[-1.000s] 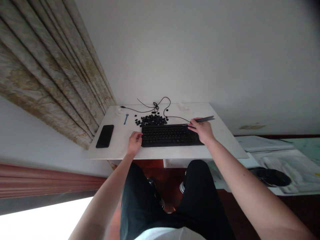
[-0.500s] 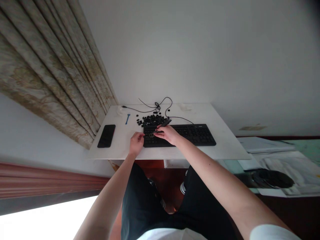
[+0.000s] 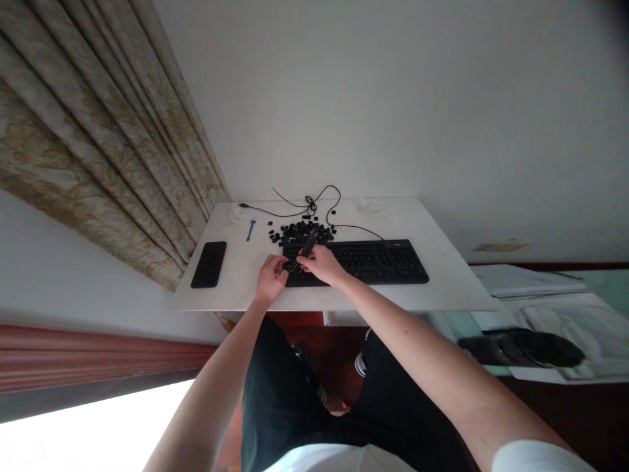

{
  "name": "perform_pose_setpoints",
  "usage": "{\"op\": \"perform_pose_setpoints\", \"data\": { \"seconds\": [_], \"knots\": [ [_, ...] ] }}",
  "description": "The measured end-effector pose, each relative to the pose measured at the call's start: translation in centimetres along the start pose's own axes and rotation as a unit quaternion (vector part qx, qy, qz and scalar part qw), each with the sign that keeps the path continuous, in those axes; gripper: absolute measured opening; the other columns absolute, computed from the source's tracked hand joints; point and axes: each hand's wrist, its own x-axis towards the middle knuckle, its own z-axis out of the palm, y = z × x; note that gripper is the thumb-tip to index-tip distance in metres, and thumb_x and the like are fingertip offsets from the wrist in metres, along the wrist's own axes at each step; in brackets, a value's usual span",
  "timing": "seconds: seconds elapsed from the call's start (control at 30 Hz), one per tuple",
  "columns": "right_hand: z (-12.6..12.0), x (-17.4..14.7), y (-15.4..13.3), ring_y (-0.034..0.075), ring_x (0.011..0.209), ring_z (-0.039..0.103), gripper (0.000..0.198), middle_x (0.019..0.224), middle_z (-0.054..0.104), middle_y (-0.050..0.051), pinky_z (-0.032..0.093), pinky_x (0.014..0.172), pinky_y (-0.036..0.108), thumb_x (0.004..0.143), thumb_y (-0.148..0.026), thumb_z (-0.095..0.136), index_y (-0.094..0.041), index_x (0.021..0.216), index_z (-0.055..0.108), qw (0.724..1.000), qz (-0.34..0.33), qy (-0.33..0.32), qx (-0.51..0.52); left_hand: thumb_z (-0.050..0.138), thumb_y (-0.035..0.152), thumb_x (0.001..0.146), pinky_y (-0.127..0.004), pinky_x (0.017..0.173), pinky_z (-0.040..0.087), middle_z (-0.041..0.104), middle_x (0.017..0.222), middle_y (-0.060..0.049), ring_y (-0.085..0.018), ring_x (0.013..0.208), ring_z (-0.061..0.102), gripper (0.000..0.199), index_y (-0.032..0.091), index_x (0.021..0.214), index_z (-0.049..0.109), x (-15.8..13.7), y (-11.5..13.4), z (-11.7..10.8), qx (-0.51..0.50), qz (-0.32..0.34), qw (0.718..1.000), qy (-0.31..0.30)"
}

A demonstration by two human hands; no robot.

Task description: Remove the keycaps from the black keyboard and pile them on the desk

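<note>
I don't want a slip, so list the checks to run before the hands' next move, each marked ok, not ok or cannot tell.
1. Right hand gripping the dark-handled tool: ok.
2. Tool's wire end at the left part of the keyboard: ok.
3. Left hand touching that wire end: cannot tell, too small.
4. Loose black pieces well apart from the keyboard: not ok, heaped close behind it.
5. Cable clear of both hands: ok.
6. Phone apart from the left hand: ok.

The keyboard [image 3: 383, 262] is black; the desk [image 3: 447, 285] white; the curtain [image 3: 101, 124] gold-flowered
</note>
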Motion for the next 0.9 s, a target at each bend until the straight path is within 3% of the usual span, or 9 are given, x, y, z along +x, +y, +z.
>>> {"op": "perform_pose_setpoints", "data": {
  "seconds": [0.2, 0.43, 0.73, 0.9],
  "knots": [
    [0.0, 0.0, -0.6, 0.020, 0.077, 0.074, 0.007, 0.079, 0.074, 0.005, 0.058, 0.075, 0.031, 0.085, -0.014, 0.071, -0.016, 0.092, 0.070, 0.990, -0.059, -0.008, -0.128, 0.065, 0.013, 0.078, -0.041, 0.094, 0.052, 0.065, 0.103, -0.007, -0.024, 0.101, 0.059, 0.026, 0.020, 0.102, 0.070, 0.1, 0.2, 0.1, 0.090, 0.065, 0.993, -0.047],
    [0.4, -0.7, -1.6, 0.023, 0.088, 0.075, 0.004, 0.090, 0.077, 0.009, 0.056, 0.079, 0.030, 0.086, -0.017, 0.071, -0.017, 0.090, 0.073, 0.970, -0.088, 0.025, -0.223, 0.061, 0.022, 0.091, -0.039, 0.095, 0.051, 0.066, 0.098, -0.006, -0.023, 0.102, 0.058, 0.011, 0.022, 0.096, 0.071, 0.2, -0.4, 0.7, 0.106, 0.084, 0.990, -0.050],
    [0.8, -0.3, -1.6, 0.025, 0.089, 0.075, 0.011, 0.094, 0.077, 0.011, 0.056, 0.079, 0.032, 0.084, -0.014, 0.072, -0.018, 0.094, 0.072, 0.963, -0.110, -0.017, -0.245, 0.059, 0.021, 0.092, -0.040, 0.094, 0.050, 0.066, 0.096, -0.007, -0.023, 0.101, 0.057, 0.012, 0.021, 0.093, 0.071, 0.3, -0.7, 0.6, 0.102, 0.066, 0.991, -0.049],
    [0.3, -0.3, -1.1, 0.024, 0.083, 0.074, 0.013, 0.082, 0.076, 0.007, 0.056, 0.080, 0.032, 0.081, -0.007, 0.070, -0.019, 0.084, 0.072, 0.977, -0.094, -0.005, -0.192, 0.062, 0.020, 0.089, -0.042, 0.096, 0.050, 0.067, 0.099, -0.007, -0.025, 0.105, 0.057, 0.015, 0.022, 0.098, 0.074, 0.2, -0.4, 0.6, 0.102, 0.062, 0.991, -0.063]
  ]
}}
